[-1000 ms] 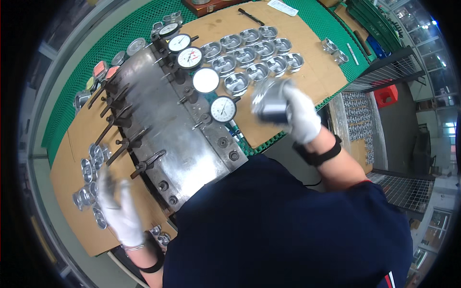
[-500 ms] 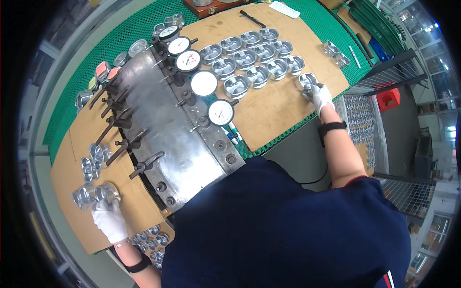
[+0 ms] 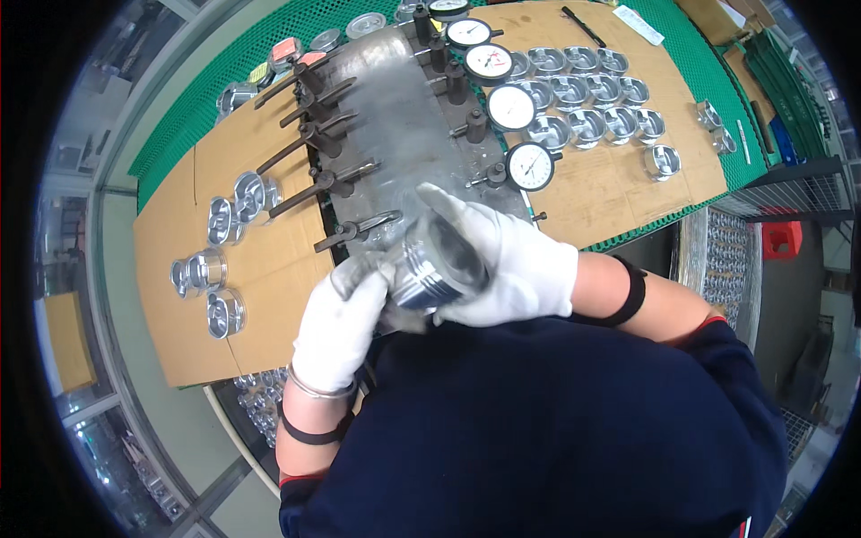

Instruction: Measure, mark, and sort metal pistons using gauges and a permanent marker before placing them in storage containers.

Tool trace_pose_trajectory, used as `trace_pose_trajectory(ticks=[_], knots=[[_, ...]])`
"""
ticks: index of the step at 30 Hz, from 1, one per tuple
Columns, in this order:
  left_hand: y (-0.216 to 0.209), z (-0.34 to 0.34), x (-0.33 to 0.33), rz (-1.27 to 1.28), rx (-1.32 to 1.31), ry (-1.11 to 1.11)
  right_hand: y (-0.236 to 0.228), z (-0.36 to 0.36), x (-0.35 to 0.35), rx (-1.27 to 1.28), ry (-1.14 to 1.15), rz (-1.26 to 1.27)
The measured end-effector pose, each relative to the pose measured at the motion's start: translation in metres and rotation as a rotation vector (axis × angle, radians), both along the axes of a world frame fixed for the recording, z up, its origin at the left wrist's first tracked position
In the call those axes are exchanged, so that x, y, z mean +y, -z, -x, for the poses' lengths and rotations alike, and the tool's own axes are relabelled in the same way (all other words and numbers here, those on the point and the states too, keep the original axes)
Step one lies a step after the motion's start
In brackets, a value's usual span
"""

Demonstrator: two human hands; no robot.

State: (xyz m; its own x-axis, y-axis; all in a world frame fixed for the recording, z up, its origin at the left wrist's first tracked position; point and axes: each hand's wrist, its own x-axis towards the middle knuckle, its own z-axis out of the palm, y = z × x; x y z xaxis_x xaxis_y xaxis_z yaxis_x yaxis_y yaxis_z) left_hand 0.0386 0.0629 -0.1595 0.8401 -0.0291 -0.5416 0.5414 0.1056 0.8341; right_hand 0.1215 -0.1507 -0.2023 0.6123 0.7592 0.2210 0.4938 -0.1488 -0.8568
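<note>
A silver piston (image 3: 429,273) with ring grooves is held in front of my body, above the near end of a grey steel plate (image 3: 404,112). My right hand (image 3: 522,260), in a white glove, is wrapped round its right side, thumb along the top. From the left, the gloved fingers of my left hand (image 3: 339,323) are closed on the piston's near-left side; their tips are partly hidden and smudged grey. A single piston (image 3: 663,162) stands on the right cardboard (image 3: 601,211), nearer than the rows of pistons (image 3: 587,128) behind it.
Dial gauges (image 3: 529,167) on posts line the plate's right edge; clamp-like handles (image 3: 325,184) line its left. Several pistons (image 3: 226,312) sit on the left cardboard (image 3: 170,224). Two small metal pieces (image 3: 708,115) lie at the far right. Trays of pistons (image 3: 725,260) stand below the table.
Both hands have come together in front of me from opposite sides, and now grip one piston. One piston stays behind where my right hand was. The view has shifted.
</note>
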Motion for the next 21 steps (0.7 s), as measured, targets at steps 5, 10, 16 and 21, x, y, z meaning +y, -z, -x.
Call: trace_pose_trajectory(ticks=[5,10,16,21], knots=[[0.016,-0.020,-0.017,-1.253,-0.856,0.401,0.006,-0.011,0.002,-0.180,0.108,0.382],[0.038,-0.035,-0.031,-1.281,-0.885,0.444,0.000,0.000,-0.008,-0.108,0.185,0.271],[0.051,-0.055,-0.030,-1.188,-0.966,0.386,-0.005,0.007,-0.024,0.682,0.116,0.204],[0.057,-0.067,-0.031,-1.066,-0.923,0.350,0.016,0.011,-0.025,0.873,0.126,0.040]])
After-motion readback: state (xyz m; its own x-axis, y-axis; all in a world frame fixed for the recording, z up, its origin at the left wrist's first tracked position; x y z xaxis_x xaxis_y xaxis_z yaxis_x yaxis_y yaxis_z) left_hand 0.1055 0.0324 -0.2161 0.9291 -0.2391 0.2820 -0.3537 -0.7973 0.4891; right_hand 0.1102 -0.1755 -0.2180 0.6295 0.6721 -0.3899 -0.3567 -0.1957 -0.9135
